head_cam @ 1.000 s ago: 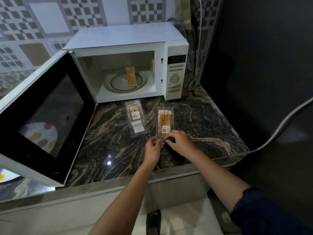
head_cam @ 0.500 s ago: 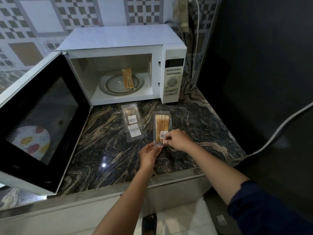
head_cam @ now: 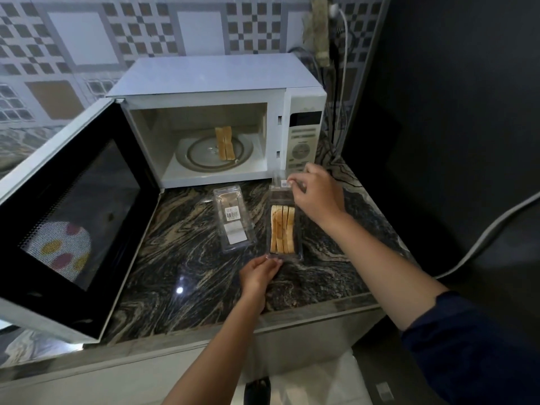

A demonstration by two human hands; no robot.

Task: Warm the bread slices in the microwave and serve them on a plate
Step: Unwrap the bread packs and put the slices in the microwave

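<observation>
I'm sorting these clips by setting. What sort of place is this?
Most likely a home kitchen corner. A white microwave with its door open stands on a marbled stone counter, patterned tiles cover the wall behind, and a pack of bread slices lies on the counter.

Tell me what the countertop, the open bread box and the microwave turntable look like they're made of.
Countertop: polished stone, perhaps granite or marble, judging by swirling dark and tan veins and a sharp lamp reflection. Bread box: thin clear plastic; the slices show through, and the raised lid is see-through too. Turntable: likely glass, being translucent and glossy, though glazed ceramic is possible.
</observation>
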